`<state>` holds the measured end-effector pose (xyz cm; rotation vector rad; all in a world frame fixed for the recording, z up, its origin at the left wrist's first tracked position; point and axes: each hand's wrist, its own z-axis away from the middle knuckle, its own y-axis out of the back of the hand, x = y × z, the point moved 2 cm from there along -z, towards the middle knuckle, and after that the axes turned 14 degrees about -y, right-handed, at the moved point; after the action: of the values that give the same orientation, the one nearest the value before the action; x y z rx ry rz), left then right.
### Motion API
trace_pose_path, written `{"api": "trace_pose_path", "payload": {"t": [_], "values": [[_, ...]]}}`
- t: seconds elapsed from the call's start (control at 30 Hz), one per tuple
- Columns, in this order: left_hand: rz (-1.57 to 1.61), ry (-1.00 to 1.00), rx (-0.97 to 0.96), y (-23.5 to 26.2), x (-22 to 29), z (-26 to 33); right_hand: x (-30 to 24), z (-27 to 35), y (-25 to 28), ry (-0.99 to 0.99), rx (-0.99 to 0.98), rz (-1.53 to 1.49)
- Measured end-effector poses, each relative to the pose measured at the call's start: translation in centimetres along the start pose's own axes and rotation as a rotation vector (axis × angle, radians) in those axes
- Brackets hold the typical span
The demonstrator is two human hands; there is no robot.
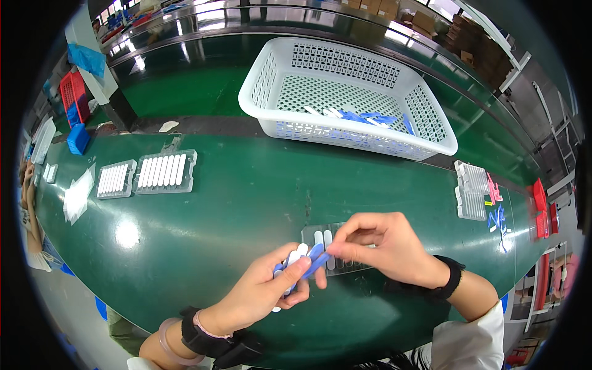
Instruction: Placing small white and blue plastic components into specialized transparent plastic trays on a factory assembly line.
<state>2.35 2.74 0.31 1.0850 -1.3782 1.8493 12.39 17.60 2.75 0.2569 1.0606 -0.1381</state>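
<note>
My left hand [262, 280] is closed around a bunch of small flat oblong pieces [300, 254], some white and some blue, fanned out past the thumb. Thumb and forefinger of my right hand [382, 246] pinch together at the tip of a blue piece [319, 261] that sticks out of the bunch. Beneath the right hand lies a clear plastic tray [307, 233] with slots. A few white oblong pieces [328, 240] stand side by side in its left slots; my hand hides part of the rest.
A white perforated basket [345, 132] holding blue and white pieces stands beyond my hands. At left lie two trays filled with white pieces [161, 171] and a stack of clear bags [79, 194]. Clear trays [472, 191] and loose blue and pink pieces [498, 217] lie at right.
</note>
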Motion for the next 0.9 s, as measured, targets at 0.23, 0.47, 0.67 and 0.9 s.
{"api": "trace_pose_path", "payload": {"t": [0.23,0.47,0.67,0.9], "values": [[-0.192,-0.1,-0.083,-0.3,0.8,0.2,0.4,0.4,0.6,0.085,-0.125,-0.171],[-0.184,-0.128,-0.087,-0.2,0.5,0.1,0.5,-0.1,0.8,0.129,-0.17,-0.259],[-0.097,-0.11,0.052,0.7,-0.2,-0.4,0.9,-0.1,1.7,0.568,0.254,0.529],[-0.067,-0.063,0.097,1.0,-0.3,-0.4,2.2,3.0,-1.3,0.798,0.353,1.291]]}}
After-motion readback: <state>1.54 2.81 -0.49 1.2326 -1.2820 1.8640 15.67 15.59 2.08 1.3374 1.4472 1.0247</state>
